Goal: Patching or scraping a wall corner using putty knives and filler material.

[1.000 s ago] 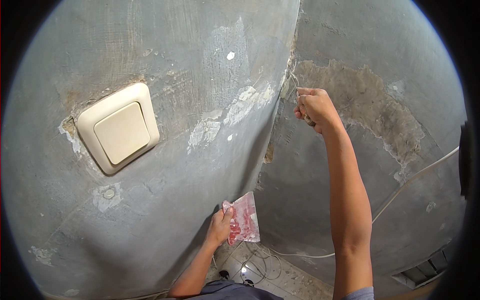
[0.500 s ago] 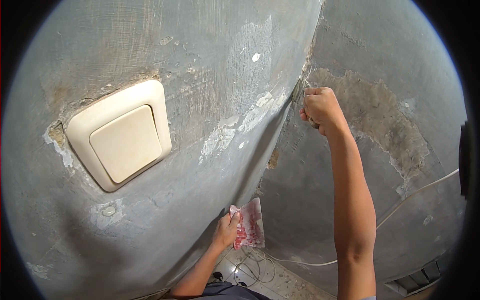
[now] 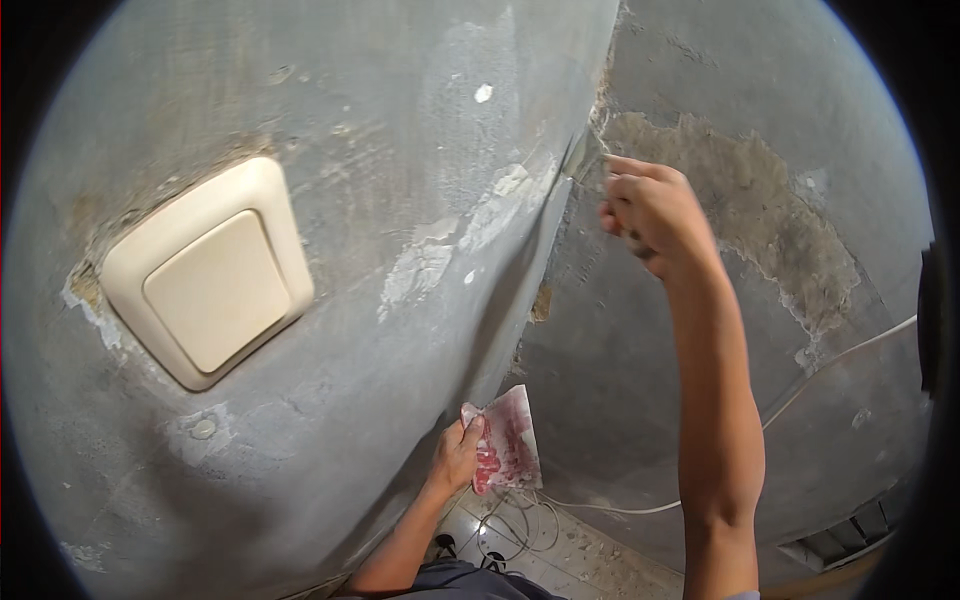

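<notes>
My left hand grips a wide spatula by its red edge; its broad blade is smeared white. It is held low, in front of the corner between two grey walls. Higher up, my right hand is closed round a putty knife, with the index finger stretched toward the corner. The putty knife's handle end shows below the fist, while most of the tool is hidden by the fingers. Chipped plaster runs along the corner just above this hand.
A cream light switch is set in the left wall, with broken plaster round it. A bare rough patch marks the right wall. A white cable crosses that wall to coils on the tiled floor. A vent sits low right.
My right hand has shifted slightly right and its index finger has straightened. The walls and switch have slid left in view. My left hand keeps its hold on the spatula.
</notes>
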Demonstrator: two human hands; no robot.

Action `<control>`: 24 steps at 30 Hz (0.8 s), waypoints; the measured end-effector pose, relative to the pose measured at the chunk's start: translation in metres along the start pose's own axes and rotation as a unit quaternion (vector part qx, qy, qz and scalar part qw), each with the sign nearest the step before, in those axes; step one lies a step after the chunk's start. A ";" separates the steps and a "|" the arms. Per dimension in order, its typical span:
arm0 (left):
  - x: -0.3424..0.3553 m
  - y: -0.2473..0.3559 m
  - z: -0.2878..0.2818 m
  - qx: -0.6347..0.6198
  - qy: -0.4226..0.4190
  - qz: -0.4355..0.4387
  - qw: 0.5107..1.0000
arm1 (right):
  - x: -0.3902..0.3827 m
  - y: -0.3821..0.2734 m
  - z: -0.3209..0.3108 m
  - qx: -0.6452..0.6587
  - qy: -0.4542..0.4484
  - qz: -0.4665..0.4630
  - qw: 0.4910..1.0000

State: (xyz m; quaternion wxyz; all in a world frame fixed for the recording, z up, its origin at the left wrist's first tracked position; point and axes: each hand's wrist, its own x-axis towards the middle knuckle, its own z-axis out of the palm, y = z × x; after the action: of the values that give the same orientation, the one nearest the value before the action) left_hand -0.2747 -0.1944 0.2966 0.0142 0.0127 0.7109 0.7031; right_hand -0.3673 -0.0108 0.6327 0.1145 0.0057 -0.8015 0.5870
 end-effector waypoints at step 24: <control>-0.007 -0.019 -0.001 -0.028 0.046 -0.002 0.999 | 0.052 0.041 -0.014 -0.047 -0.029 -0.032 0.998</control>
State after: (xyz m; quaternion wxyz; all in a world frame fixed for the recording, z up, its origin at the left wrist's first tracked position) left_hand -0.2680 -0.1958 0.2780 -0.0168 -0.0218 0.6905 0.7228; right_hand -0.4212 0.0217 0.6079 0.1106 0.0431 -0.8303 0.5446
